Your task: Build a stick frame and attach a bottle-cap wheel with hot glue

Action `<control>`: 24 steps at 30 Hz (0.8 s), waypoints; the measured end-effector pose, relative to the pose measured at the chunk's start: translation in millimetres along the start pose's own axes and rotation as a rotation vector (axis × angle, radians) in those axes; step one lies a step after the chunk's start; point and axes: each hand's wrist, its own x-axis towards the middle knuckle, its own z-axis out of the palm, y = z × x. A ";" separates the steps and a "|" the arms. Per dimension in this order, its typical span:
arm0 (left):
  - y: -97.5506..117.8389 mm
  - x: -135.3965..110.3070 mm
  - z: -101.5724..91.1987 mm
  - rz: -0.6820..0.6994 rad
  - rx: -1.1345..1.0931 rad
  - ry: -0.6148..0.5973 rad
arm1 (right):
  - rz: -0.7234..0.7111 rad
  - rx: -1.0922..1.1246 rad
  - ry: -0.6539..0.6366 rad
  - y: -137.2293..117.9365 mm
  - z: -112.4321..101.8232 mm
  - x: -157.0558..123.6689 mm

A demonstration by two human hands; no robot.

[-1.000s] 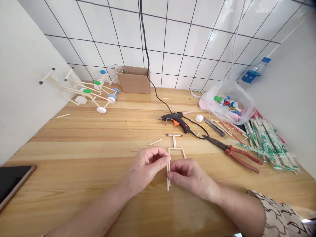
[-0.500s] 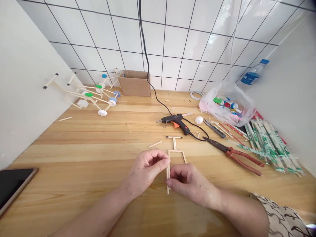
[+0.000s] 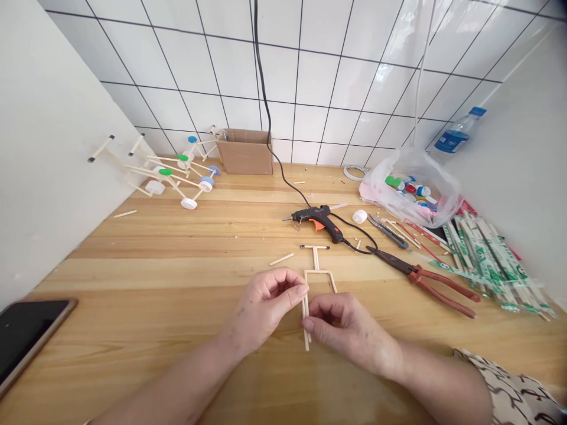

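A small frame of wooden chopstick pieces (image 3: 316, 271) lies in front of me, with a T-shaped handle (image 3: 315, 248) with black tips at its far end. Along its left side runs a loose-looking wooden stick (image 3: 306, 342). My left hand (image 3: 277, 301) pinches this side between thumb and forefinger at its upper part. Lower down, my right hand (image 3: 348, 330) has thumb and fingers closed on the same side, covering part of the frame's right leg. Whether the stick is fixed to the frame I cannot tell.
A black glue gun (image 3: 319, 219) lies beyond the frame. Red-handled pliers (image 3: 425, 280), a utility knife (image 3: 388, 231) and wrapped chopsticks (image 3: 491, 260) are to the right, near a bag of bottle caps (image 3: 411, 186). Wheeled stick models (image 3: 177, 171) and a cardboard box (image 3: 245, 152) stand back left; a phone (image 3: 31, 336) lies left.
The whole view has shifted slightly, so everything appears a little further right. Both hands keep their hold on the frame's left side, with no clear movement against it.
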 end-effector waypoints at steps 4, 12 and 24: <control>-2.3 -0.7 1.0 -0.004 0.013 -0.015 | -0.026 -0.005 0.034 1.4 -1.1 -1.1; -1.8 -2.8 6.7 -0.038 0.021 -0.043 | -0.049 0.013 0.059 7.8 -0.9 0.2; -5.9 -3.2 10.5 -0.087 -0.114 -0.015 | -0.062 0.118 0.094 3.8 -4.6 1.9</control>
